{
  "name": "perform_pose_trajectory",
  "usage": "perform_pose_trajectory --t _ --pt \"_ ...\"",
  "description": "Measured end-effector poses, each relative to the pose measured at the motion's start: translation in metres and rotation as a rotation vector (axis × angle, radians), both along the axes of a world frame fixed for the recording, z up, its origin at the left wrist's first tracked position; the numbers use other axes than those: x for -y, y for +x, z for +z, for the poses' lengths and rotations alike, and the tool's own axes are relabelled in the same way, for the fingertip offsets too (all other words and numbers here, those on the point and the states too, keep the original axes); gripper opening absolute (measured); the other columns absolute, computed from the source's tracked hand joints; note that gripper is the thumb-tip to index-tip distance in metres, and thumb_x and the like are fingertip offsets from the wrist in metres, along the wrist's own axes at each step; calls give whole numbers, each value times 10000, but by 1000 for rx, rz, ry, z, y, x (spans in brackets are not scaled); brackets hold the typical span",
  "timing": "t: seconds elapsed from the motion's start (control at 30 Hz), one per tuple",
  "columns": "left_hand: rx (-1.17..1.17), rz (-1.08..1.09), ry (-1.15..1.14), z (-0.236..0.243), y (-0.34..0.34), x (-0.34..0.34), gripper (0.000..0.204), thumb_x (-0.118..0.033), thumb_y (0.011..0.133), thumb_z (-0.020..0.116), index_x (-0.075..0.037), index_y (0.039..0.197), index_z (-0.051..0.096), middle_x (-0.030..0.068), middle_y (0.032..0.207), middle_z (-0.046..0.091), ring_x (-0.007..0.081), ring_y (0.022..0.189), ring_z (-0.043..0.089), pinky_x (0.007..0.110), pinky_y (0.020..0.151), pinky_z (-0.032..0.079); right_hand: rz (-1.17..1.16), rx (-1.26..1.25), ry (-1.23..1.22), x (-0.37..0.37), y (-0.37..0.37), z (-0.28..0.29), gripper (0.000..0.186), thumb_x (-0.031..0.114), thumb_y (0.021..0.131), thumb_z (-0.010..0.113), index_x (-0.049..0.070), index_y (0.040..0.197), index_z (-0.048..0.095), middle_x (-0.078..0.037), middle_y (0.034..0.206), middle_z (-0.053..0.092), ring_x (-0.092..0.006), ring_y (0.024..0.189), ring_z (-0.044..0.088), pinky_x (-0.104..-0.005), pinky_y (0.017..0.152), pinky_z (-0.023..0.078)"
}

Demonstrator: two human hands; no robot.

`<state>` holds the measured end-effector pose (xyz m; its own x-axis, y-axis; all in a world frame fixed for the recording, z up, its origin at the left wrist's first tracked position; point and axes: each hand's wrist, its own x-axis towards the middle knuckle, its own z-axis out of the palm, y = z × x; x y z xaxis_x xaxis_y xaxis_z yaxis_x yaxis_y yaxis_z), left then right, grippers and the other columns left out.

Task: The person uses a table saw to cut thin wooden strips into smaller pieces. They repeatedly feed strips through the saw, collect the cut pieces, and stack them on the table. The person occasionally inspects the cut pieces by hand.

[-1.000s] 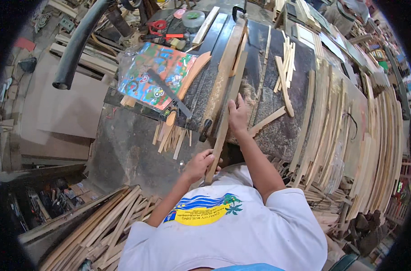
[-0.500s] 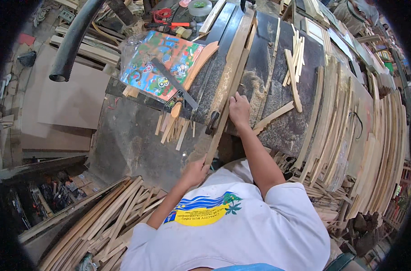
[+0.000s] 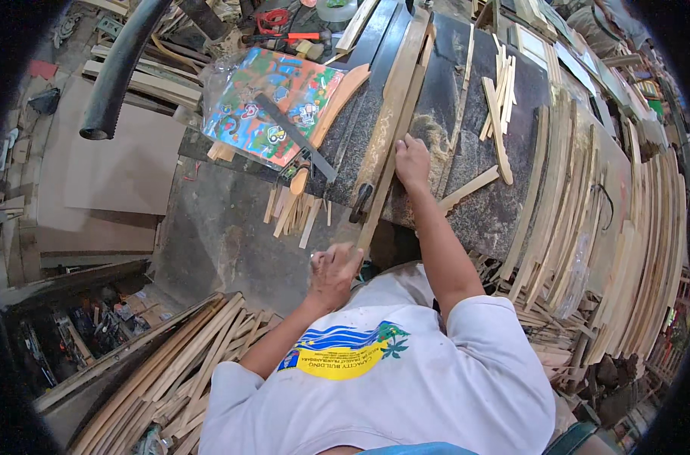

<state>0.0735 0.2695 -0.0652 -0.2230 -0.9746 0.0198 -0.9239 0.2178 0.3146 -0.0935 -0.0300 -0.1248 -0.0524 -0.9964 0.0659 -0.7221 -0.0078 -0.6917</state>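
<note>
A long wooden strip (image 3: 385, 193) lies along a thicker wooden board (image 3: 393, 102) on the dark work table. My left hand (image 3: 336, 273) is closed around the strip's near end, close to my body; the grip is partly hidden. Farther along, my right hand (image 3: 413, 163) rests at the strip's right side with fingers curled against it. A dark clamp (image 3: 361, 202) sits at the board's near end, just left of the strip. Sawdust (image 3: 438, 144) is heaped beyond and right of my right hand.
Left on the table are a colourful printed sheet (image 3: 246, 91), a handsaw (image 3: 288, 129) and a curved wooden piece (image 3: 337, 106). Thin offcuts (image 3: 500, 98) lie right. Long strips (image 3: 550, 197) are stacked along the right side; more (image 3: 159, 371) lie lower left. A dark hose (image 3: 121, 76) hangs upper left.
Both hands have moved forward, away from my body, and the wooden strip has slid forward with them along the board. The left fingers have shifted at its near end. The view has tilted slightly.
</note>
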Motion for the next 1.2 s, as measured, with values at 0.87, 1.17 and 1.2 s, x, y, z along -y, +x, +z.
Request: perform_pose_trajectory --t 0.87,1.17,1.2 --pt "244 -78 -231 3 -24 100 349 -161 902 667 -140 1248 703 54 1677 371 324 1582 241 648 1214 146 -121 84 24 51 -4 0 334 322 993 604 57 1119 764 -220 1124 724 -420 1118 667 -523 976 509" --pt "277 -59 -147 12 -36 148 410 -126 873 686 -156 1282 695 71 1681 348 340 1582 240 682 1205 155 -186 101 79 97 -7 16 284 319 959 669 134 1134 794 -181 1134 762 -410 1104 706 -505 961 543" --pt "275 -63 -166 13 -36 155 400 -133 878 684 -160 1277 700 74 1678 352 342 1582 241 684 1205 157 -196 110 96 105 -9 14 289 317 961 667 125 1138 792 -183 1141 760 -409 1111 704 -502 966 542"
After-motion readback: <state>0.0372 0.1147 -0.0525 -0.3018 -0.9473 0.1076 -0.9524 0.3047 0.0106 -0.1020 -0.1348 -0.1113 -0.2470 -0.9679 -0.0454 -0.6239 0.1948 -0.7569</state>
